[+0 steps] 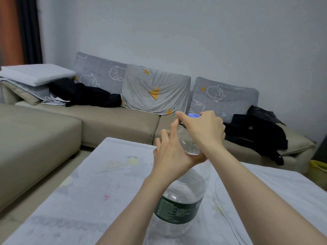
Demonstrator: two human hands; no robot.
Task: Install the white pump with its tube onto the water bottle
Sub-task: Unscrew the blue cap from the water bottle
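Observation:
A large clear water bottle [178,206] with a dark green label stands upright on the cloth-covered table [85,200]. My left hand [169,152] presses against the bottle's upper shoulder and neck, fingers partly spread. My right hand [201,129] is closed over the bottle's top, pinching a small blue cap piece [193,115] that sticks out above my fingers. A thin clear tube [215,195] lies in a loop on the table to the right of the bottle. The white pump itself is not visible.
A beige corner sofa [109,124] with grey patterned cushions runs behind the table. Black clothing [254,133] lies on its right end and more on the left. A yellow bin [318,170] stands at the far right.

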